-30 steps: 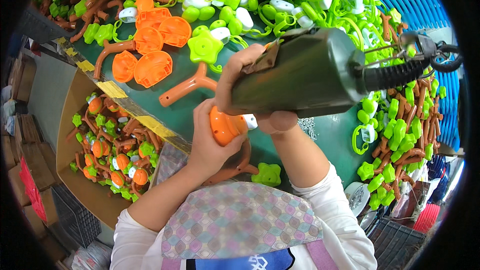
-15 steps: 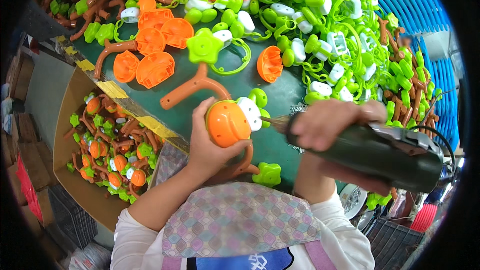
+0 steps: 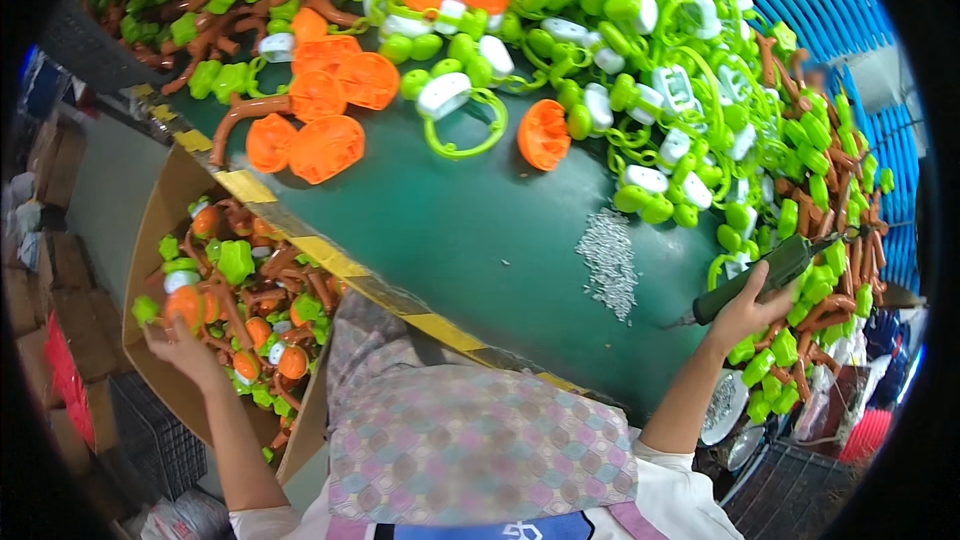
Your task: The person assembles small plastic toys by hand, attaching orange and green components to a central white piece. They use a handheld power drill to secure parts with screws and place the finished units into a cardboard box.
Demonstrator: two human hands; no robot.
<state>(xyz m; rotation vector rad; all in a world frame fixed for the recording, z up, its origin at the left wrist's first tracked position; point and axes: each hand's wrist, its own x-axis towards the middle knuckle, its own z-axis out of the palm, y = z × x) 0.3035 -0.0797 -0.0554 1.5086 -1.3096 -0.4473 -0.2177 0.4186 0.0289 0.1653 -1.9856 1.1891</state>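
Observation:
My left hand (image 3: 188,352) is over the cardboard box (image 3: 165,200) at the left, fingers spread and a little blurred. Just beyond its fingertips is an orange, white and green toy figure (image 3: 184,306); whether they still touch is hard to make out. Several like it, with brown branch pieces and green star-shaped ends, fill the box. At the right, my right hand (image 3: 745,316) is closed round a dark green electric screwdriver (image 3: 785,262), its bit pointing left and down, low over the green tabletop (image 3: 470,260). Left of the bit lies a pile of small silver screws (image 3: 608,265).
Green-and-white ring parts (image 3: 660,90) are heaped at the back right. Orange half shells (image 3: 325,148) lie at the back left by brown branches (image 3: 235,35). Yellow-black tape (image 3: 330,255) marks the table edge. A blue slatted rack (image 3: 830,10) stands far right; a screw dish (image 3: 722,408) sits below.
My left hand has gone from mid-table to the box; the toy figure it held is no longer over the table. My right hand has drawn the screwdriver back to the right, uncovering the screws.

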